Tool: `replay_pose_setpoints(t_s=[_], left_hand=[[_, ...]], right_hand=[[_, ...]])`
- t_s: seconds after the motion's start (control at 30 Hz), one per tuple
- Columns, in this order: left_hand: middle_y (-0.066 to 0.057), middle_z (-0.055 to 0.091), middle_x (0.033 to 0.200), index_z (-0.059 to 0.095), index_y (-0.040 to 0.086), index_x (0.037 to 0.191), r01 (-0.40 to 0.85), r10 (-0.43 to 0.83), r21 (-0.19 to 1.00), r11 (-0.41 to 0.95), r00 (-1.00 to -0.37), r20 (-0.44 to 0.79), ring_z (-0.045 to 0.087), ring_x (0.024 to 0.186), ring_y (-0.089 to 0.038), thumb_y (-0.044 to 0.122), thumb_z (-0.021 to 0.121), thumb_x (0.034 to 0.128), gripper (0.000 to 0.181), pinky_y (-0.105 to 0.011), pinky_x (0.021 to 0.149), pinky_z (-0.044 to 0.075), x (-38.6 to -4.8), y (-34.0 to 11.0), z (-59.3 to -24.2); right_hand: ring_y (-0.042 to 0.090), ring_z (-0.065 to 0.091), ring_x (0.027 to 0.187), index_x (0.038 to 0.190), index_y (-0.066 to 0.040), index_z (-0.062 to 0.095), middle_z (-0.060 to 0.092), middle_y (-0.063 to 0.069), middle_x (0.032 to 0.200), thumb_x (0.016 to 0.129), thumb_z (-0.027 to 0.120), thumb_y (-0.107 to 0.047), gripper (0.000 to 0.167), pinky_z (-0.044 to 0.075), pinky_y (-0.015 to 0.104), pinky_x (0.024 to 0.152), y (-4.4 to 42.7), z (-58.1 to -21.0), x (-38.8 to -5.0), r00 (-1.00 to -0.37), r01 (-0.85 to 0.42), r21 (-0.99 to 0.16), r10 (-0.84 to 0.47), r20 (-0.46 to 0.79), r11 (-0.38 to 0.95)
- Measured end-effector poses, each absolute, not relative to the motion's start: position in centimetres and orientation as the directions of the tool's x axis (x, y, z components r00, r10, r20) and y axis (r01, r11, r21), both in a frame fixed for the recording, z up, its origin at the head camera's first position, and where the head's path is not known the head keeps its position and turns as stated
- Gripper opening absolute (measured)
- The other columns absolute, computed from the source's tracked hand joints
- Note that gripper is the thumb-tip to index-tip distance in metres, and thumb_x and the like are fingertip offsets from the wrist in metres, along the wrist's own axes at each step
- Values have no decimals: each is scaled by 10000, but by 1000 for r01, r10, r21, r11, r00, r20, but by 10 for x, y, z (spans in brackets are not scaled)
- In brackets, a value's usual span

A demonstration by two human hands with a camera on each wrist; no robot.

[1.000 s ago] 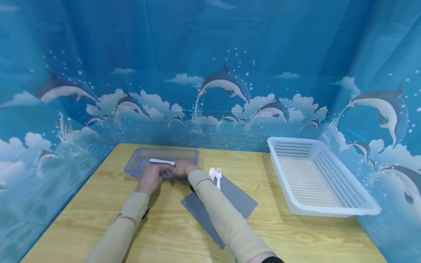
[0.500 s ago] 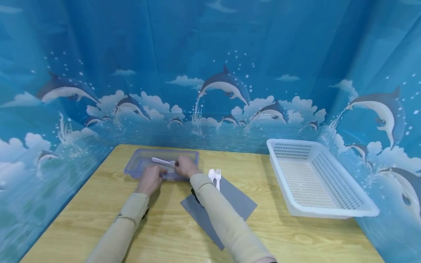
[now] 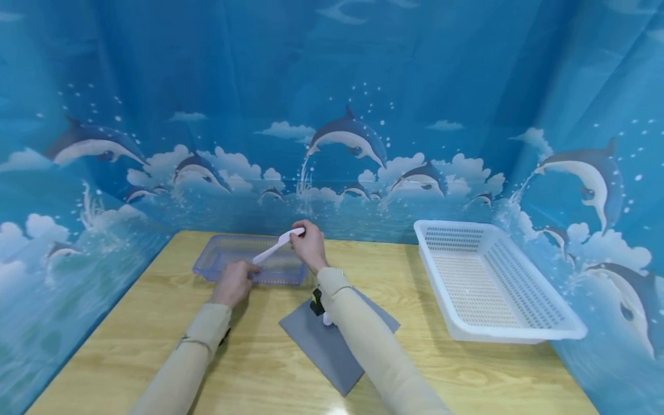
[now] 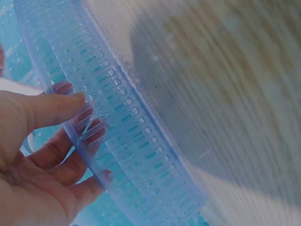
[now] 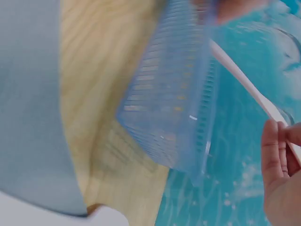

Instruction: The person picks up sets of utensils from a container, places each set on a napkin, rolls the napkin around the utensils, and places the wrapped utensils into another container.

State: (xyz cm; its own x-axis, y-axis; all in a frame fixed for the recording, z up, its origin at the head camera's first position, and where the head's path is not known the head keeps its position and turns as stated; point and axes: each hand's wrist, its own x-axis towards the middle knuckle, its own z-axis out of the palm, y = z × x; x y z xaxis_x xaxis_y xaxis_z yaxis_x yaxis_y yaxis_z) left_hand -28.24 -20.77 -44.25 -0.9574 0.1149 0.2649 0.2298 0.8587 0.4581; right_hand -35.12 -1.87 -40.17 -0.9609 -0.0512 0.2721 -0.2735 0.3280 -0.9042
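Note:
The right hand [image 3: 310,246] pinches one end of a white plastic knife [image 3: 273,250], raised over the right part of a small translucent blue-purple basket [image 3: 280,280]. The knife's other end slants down left, close to the left hand [image 3: 231,283]; whether they touch cannot be told. In the left wrist view the left hand [image 4: 51,155] grips the near wall of the basket [image 4: 136,136], thumb on the outer side and fingers behind it. The right wrist view shows the knife [image 5: 242,80] between thumb and fingers of the right hand [image 5: 284,183].
A grey sheet [image 3: 332,360] lies right of the small basket, partly under the right sleeve. A white utensil end [image 3: 327,319] shows on it; fork tines peek out behind the sleeve. A large white basket [image 3: 456,323] stands at the right. A dolphin-print curtain [image 3: 332,75] surrounds the table.
The right hand has risen and moved right, lifting the knife from low in the small basket to a slant above it. The left hand has hardly moved. The sleeve now covers most of the spoon and fork.

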Motion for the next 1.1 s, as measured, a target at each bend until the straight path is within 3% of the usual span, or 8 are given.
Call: replay_pose_setpoints(t_s=[0.2,0.4,0.57,0.7,0.9,1.1], left_hand=[[-213,706,1111,726,9,1104,207,112,422,883,-965,238,642,1065,-422,-142,560,789,386,-543,926,513,-286,-205,-443],[-222,689,1146,696,15,1158,231,132,365,902,-952,276,649,1028,-418,-53,662,806,359,-548,896,519,-287,-202,-441],[-248,650,1185,673,13,1188,299,174,362,883,-924,339,606,1071,-438,163,800,790,444,-583,952,469,-281,-191,-439],[-229,656,1155,675,16,1167,345,199,355,869,-900,387,597,1068,-417,304,822,783,502,-581,948,464,-275,-180,-439],[-190,675,1092,690,18,1117,400,226,352,846,-868,443,616,1014,-374,291,815,795,441,-557,904,490,-265,-164,-435],[-160,678,1076,697,33,1112,450,272,353,820,-850,452,638,981,-325,301,796,817,410,-490,867,538,-257,-149,-435]], right_hand=[[101,617,650,1075,35,653,632,62,846,938,637,-62,168,606,316,673,9,-388,-355,-977,-205,-979,59,204,-10],[110,591,646,1048,15,636,601,5,796,968,611,-108,149,572,259,617,42,-389,-356,-982,-178,-980,84,171,-92],[87,580,632,1025,2,614,599,-2,742,982,589,-126,137,549,231,598,60,-398,-353,-993,-96,-983,81,84,-156],[85,565,638,1065,13,597,599,19,759,1000,558,-157,187,512,192,559,66,-407,-348,-998,-24,-990,58,16,-142],[84,542,619,1082,44,600,580,19,753,997,556,-163,227,472,185,523,74,-417,-343,-1000,2,-1000,-8,-2,-17],[101,537,642,1074,4,657,593,19,739,999,567,-218,251,446,233,535,90,-422,-337,-997,22,-989,-68,-33,148]])
